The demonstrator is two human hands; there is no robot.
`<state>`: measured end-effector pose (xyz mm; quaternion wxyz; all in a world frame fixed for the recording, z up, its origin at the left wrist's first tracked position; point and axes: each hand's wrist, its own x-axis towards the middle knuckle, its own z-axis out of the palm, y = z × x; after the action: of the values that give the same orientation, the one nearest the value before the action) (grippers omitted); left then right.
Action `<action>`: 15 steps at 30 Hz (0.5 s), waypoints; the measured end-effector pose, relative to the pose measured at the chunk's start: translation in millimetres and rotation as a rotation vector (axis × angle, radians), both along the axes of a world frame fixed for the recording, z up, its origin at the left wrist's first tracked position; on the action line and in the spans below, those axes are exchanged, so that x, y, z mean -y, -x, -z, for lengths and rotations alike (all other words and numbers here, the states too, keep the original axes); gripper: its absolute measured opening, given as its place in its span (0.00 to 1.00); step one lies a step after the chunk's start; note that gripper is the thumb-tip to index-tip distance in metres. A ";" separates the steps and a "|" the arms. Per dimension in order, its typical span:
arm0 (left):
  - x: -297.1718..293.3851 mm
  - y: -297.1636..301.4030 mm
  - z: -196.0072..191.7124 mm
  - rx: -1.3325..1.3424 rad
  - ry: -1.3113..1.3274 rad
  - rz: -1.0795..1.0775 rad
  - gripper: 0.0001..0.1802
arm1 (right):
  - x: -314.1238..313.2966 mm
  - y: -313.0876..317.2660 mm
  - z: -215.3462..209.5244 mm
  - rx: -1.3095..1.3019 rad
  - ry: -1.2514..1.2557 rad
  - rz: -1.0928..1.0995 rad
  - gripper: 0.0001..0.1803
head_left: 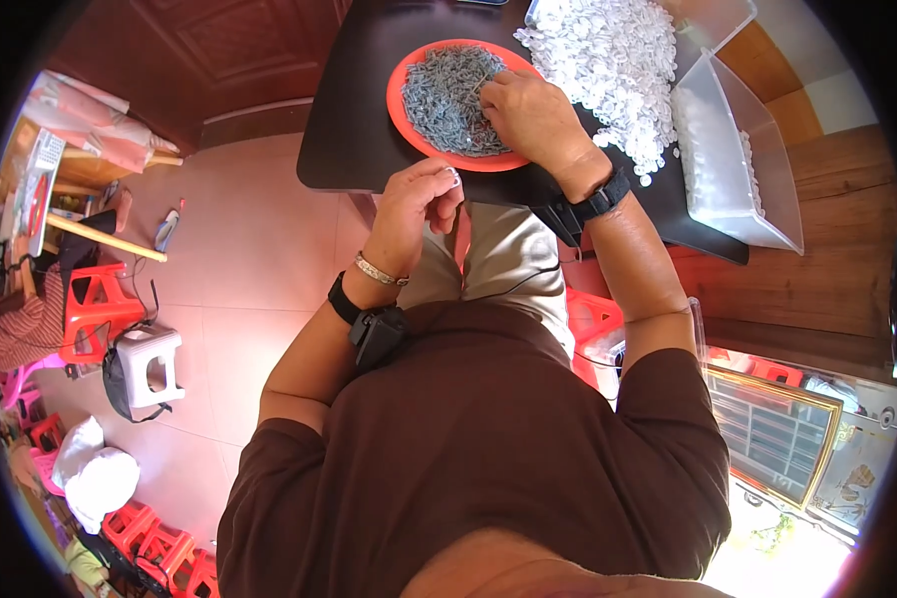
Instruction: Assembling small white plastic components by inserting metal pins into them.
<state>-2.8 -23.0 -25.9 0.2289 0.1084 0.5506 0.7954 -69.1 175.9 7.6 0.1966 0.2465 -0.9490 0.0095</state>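
Above the table's near edge, my left hand (415, 211) is closed, with a small white plastic clip (454, 177) pinched between thumb and forefinger. My right hand (534, 115) reaches over the right side of a round red-orange plate (401, 112). Its fingers are curled together down at a heap of small grey nails (447, 105) that fills the plate. What those fingertips grip, if anything, is hidden. Right of the plate, a large spread of small white plastic clips (608, 65) lies on the black table (354, 120).
A clear plastic bin (733, 164) holding more white pieces lies on the table's right side. Wooden panelling (837, 209) stands beyond it. On the left, red stools (100, 309) and a pale stool (151, 367) stand on the tiled floor, near another person's striped sleeve (25, 334).
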 end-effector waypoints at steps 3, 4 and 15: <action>1.0 1.1 -0.9 0.006 -0.019 0.004 0.13 | 1.3 -3.7 -5.0 0.037 0.121 0.009 0.03; 1.1 0.9 -1.7 0.004 -0.019 0.000 0.13 | 2.1 -5.1 -7.8 0.067 0.218 0.014 0.04; -7.9 0.5 -10.6 0.036 -0.094 -0.045 0.13 | -6.0 -5.0 7.4 0.069 0.358 0.077 0.07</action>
<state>-3.3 -15.1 -15.3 0.2156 0.0924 0.5109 0.8270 -64.1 181.9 0.2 0.2050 0.1704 -0.9470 0.1792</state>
